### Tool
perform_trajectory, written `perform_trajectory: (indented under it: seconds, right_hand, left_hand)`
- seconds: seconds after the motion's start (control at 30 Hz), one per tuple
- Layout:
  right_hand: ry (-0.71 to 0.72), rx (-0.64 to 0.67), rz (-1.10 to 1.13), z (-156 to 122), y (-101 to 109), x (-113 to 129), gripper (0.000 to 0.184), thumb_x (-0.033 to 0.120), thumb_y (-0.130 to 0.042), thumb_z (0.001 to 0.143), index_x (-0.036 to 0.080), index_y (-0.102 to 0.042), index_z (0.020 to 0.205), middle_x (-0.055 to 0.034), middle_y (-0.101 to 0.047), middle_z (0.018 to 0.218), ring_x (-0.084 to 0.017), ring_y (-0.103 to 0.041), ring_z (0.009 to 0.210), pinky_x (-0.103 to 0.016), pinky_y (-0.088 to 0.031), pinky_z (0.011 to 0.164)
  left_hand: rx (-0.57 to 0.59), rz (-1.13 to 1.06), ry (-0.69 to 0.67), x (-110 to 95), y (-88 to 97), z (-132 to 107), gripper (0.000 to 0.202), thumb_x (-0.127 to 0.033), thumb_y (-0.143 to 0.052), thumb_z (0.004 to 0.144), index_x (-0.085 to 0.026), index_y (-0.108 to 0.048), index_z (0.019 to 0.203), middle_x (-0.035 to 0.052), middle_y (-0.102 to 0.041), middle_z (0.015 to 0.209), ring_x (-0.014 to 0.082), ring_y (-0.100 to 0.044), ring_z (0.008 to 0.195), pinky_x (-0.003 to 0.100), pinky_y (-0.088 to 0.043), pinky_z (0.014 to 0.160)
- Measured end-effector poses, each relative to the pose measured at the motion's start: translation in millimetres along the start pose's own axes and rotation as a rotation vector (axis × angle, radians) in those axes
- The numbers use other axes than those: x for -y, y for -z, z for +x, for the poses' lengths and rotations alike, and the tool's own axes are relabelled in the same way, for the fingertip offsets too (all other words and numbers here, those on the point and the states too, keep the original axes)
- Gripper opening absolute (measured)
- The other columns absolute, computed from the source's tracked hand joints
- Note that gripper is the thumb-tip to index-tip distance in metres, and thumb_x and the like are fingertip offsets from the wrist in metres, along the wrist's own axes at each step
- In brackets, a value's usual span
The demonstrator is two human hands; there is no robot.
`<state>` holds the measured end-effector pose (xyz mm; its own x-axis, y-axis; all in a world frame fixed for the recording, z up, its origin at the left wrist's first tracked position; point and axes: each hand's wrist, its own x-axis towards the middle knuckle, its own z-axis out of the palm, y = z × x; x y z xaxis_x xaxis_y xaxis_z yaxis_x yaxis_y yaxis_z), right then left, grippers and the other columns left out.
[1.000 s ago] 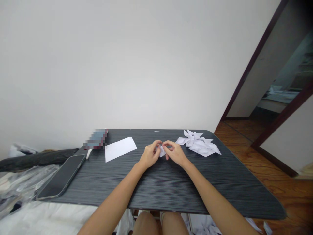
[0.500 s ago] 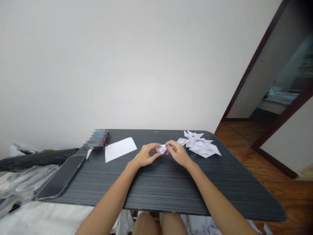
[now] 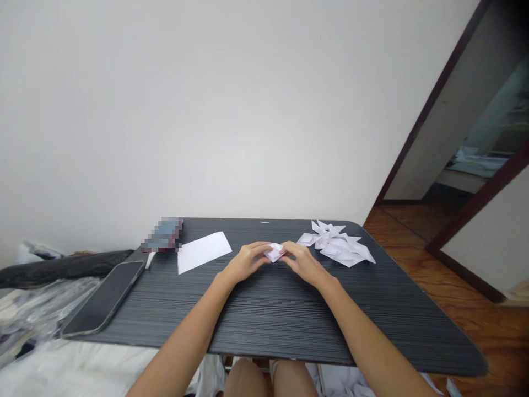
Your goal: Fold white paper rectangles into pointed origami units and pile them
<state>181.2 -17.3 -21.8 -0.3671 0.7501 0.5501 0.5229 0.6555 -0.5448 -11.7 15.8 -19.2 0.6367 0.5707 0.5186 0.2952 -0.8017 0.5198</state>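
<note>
A small piece of folded white paper is held between my two hands, just above the dark table. My left hand pinches its left side, thumb below and fingers above. On the other side, my right hand grips the right edge between thumb and fingers. Parts of the paper are hidden behind the fingertips. Right of my right hand lies a pile of folded white paper pieces with pointed ends. A flat white paper sheet rests to the left of my left hand.
The dark, grooved table stands against a white wall. At its left edge lies a black phone, with a pixelated blue-and-red object behind it. Clear plastic bags are heaped left of the table. A doorway opens at the right.
My right hand has shifted its grip, its thumb and fingers now closing on the paper's right edge. The folded paper looks turned slightly. My left hand stays nearly in place.
</note>
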Motion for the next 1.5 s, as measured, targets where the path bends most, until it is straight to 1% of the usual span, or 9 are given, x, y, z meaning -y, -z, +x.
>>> perform_trajectory:
  seconds: [0.23, 0.4, 0.53, 0.73, 0.9, 1.03, 1.27, 1.37, 1.5]
  right_hand:
    - [0.010, -0.036, 0.036, 1.4, 2.8, 5.6, 0.005, 0.016, -0.050, 0.075, 0.017, -0.051, 0.071, -0.0047, -0.056, 0.082, -0.015, -0.052, 0.076, -0.027, -0.040, 0.068]
    - [-0.016, -0.056, 0.059, 1.2, 2.5, 5.0, 0.003, 0.018, -0.052, 0.075, 0.017, -0.055, 0.076, -0.0059, -0.058, 0.086, -0.016, -0.054, 0.079, -0.028, -0.042, 0.069]
    - [0.011, -0.062, 0.086, 1.3, 0.9, 2.5, 0.018, 0.018, -0.050, 0.075, 0.019, -0.057, 0.092, -0.0067, -0.059, 0.092, -0.017, -0.054, 0.085, -0.031, -0.044, 0.075]
    - [0.031, -0.101, 0.091, 2.0, 0.4, 3.2, 0.010, 0.019, -0.051, 0.076, 0.020, -0.060, 0.079, -0.0063, -0.060, 0.091, -0.017, -0.055, 0.085, -0.033, -0.043, 0.077]
    - [-0.032, -0.152, 0.139, 2.9, 0.2, 5.9, 0.006, 0.021, -0.055, 0.072, 0.017, -0.057, 0.068, -0.0055, -0.061, 0.085, -0.016, -0.056, 0.079, -0.029, -0.043, 0.072]
    - [-0.041, -0.130, 0.138, 3.3, 1.0, 7.8, 0.008, 0.020, -0.054, 0.073, 0.017, -0.054, 0.066, -0.0052, -0.060, 0.083, -0.016, -0.055, 0.077, -0.028, -0.042, 0.070]
    - [-0.032, -0.111, 0.081, 3.0, 1.5, 10.4, 0.004, 0.018, -0.052, 0.073, 0.017, -0.053, 0.070, -0.0049, -0.059, 0.082, -0.016, -0.054, 0.076, -0.028, -0.040, 0.071]
    - [-0.041, -0.111, 0.080, 2.7, 0.2, 10.4, 0.004, 0.017, -0.051, 0.074, 0.017, -0.054, 0.071, -0.0042, -0.059, 0.080, -0.015, -0.054, 0.074, -0.027, -0.040, 0.069]
    - [-0.049, -0.084, 0.088, 2.2, -1.1, 10.4, 0.009, 0.015, -0.049, 0.075, 0.017, -0.052, 0.066, -0.0031, -0.058, 0.077, -0.014, -0.053, 0.072, -0.026, -0.039, 0.067]
  left_hand:
    - [-0.082, -0.263, 0.135, 0.1, -3.8, -0.4, 0.024, -0.026, -0.058, 0.070, -0.015, -0.061, 0.090, 0.0090, -0.057, 0.099, 0.0154, -0.059, 0.079, 0.028, -0.049, 0.071]
    - [-0.034, -0.431, 0.251, -0.4, -7.9, -0.2, 0.033, -0.027, -0.059, 0.070, -0.012, -0.055, 0.100, 0.0083, -0.062, 0.085, 0.0159, -0.060, 0.074, 0.029, -0.048, 0.069]
    - [-0.086, -0.278, 0.151, -4.0, -6.3, 0.7, 0.025, -0.028, -0.056, 0.072, -0.014, -0.061, 0.091, 0.0081, -0.059, 0.089, 0.0143, -0.058, 0.074, 0.026, -0.047, 0.067]
    - [-0.121, -0.017, 0.007, -4.9, -2.5, 0.6, 0.020, -0.028, -0.051, 0.076, -0.018, -0.063, 0.088, 0.0066, -0.059, 0.084, 0.0135, -0.055, 0.075, 0.026, -0.045, 0.067]
    - [-0.155, -0.050, 0.028, -0.2, -4.2, -1.4, 0.017, -0.028, -0.050, 0.076, -0.015, -0.060, 0.081, 0.0069, -0.060, 0.085, 0.0133, -0.056, 0.075, 0.025, -0.046, 0.066]
    - [-0.107, 0.018, 0.044, 1.7, -3.3, -2.7, 0.014, -0.026, -0.048, 0.077, -0.014, -0.055, 0.075, 0.0066, -0.058, 0.084, 0.0122, -0.054, 0.072, 0.024, -0.046, 0.064]
    - [-0.049, 0.136, -0.026, -3.9, -0.4, -1.6, 0.013, -0.016, -0.039, 0.081, -0.015, -0.052, 0.079, 0.0071, -0.056, 0.090, 0.0127, -0.052, 0.078, 0.026, -0.043, 0.069]
    - [-0.086, 0.103, -0.027, -7.2, -0.3, -0.3, 0.013, -0.016, -0.039, 0.081, -0.015, -0.052, 0.079, 0.0074, -0.056, 0.089, 0.0138, -0.052, 0.081, 0.027, -0.043, 0.071]
    - [-0.137, -0.040, 0.064, -13.5, -1.3, 1.4, 0.017, -0.025, -0.050, 0.076, -0.015, -0.051, 0.090, 0.0064, -0.057, 0.090, 0.0137, -0.055, 0.079, 0.026, -0.045, 0.070]
